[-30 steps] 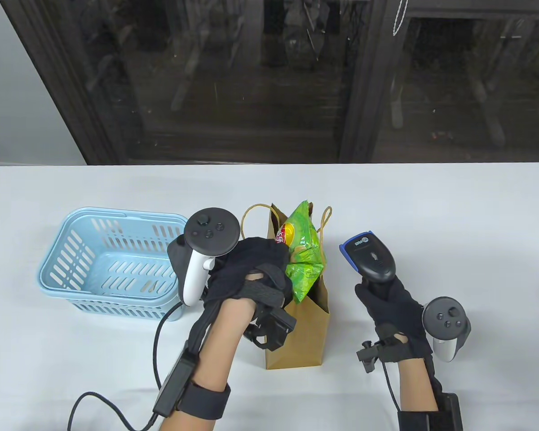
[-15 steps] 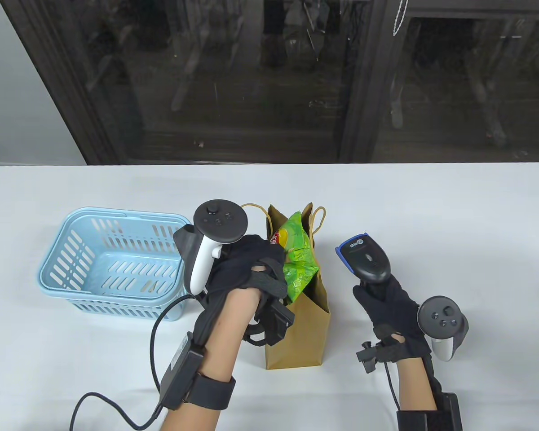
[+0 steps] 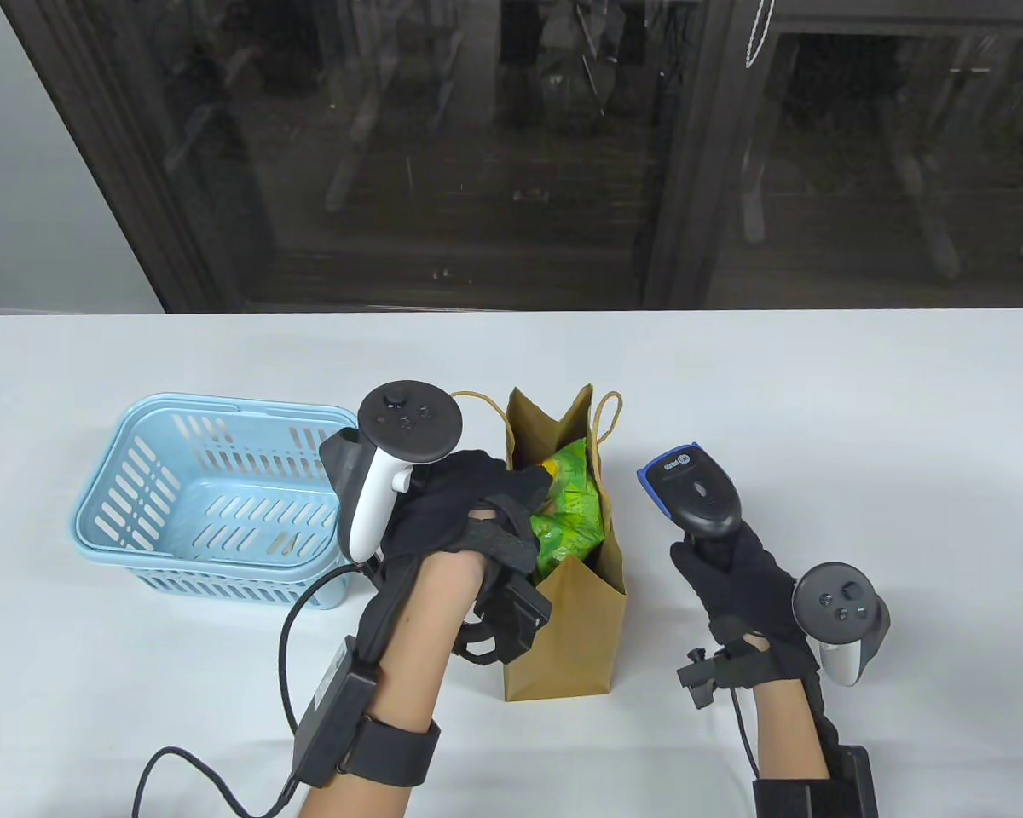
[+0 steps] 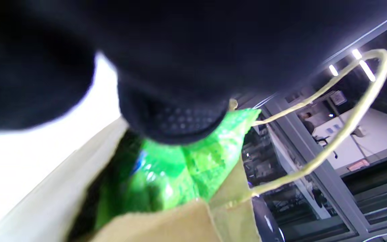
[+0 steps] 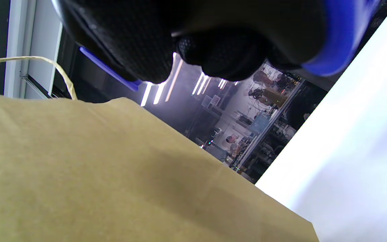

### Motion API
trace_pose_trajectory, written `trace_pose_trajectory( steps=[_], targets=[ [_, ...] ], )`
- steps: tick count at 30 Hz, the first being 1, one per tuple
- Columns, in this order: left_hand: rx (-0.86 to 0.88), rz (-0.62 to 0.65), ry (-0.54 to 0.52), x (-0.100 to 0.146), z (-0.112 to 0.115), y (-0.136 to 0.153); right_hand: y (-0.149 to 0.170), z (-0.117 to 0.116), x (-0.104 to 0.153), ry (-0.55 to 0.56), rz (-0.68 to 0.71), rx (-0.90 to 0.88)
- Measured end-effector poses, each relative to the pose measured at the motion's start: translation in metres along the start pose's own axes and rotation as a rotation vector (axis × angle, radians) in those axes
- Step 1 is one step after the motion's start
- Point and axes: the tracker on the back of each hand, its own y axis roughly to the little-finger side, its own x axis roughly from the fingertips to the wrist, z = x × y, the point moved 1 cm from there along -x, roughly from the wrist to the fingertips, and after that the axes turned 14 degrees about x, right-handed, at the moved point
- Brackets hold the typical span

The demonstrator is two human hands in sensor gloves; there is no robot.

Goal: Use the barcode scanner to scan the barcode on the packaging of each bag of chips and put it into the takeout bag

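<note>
I see the green bag of chips (image 3: 569,511) sitting mostly inside the upright takeout bag (image 3: 578,630). My left hand (image 3: 469,520) rests on its top, fingers apparently pinching it. My right hand (image 3: 737,579) grips the barcode scanner (image 3: 692,494) just beside the bag.

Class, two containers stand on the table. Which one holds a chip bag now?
The brown paper takeout bag, with the green chip bag inside under the left hand. The blue basket shows no bag.
</note>
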Motion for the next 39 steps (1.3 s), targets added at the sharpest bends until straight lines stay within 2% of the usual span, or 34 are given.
trace_pose_trajectory(
  steps=[8, 13, 15, 17, 23, 26, 33, 37, 39],
  targets=[
    [0.136, 0.290, 0.001, 0.032, -0.023, 0.004, 0.000, 0.001, 0.000, 0.013, 0.007, 0.005],
    [0.137, 0.386, -0.037, 0.049, -0.040, 0.030, 0.001, 0.002, 0.000, 0.019, 0.007, 0.022],
    [0.127, 0.409, -0.025, 0.049, -0.042, 0.043, 0.001, 0.002, 0.001, 0.019, 0.006, 0.023],
    [0.107, 0.443, -0.058, 0.045, -0.040, 0.057, 0.001, 0.002, 0.001, 0.021, 0.004, 0.028],
    [-0.056, 0.609, -0.189, 0.020, -0.012, 0.098, 0.004, -0.001, 0.002, 0.026, -0.007, 0.060],
    [-0.192, 0.594, -0.233, 0.004, 0.007, 0.117, 0.005, -0.002, 0.002, 0.022, -0.011, 0.079],
    [-0.448, 0.503, -0.257, -0.032, 0.042, 0.154, 0.007, -0.002, 0.002, 0.029, -0.023, 0.110],
    [-0.518, 0.472, -0.263, -0.040, 0.054, 0.174, 0.008, -0.002, 0.002, 0.028, -0.027, 0.133],
    [-0.517, 0.434, -0.227, -0.042, 0.056, 0.180, 0.009, -0.003, 0.002, 0.028, -0.030, 0.145]
  ],
)
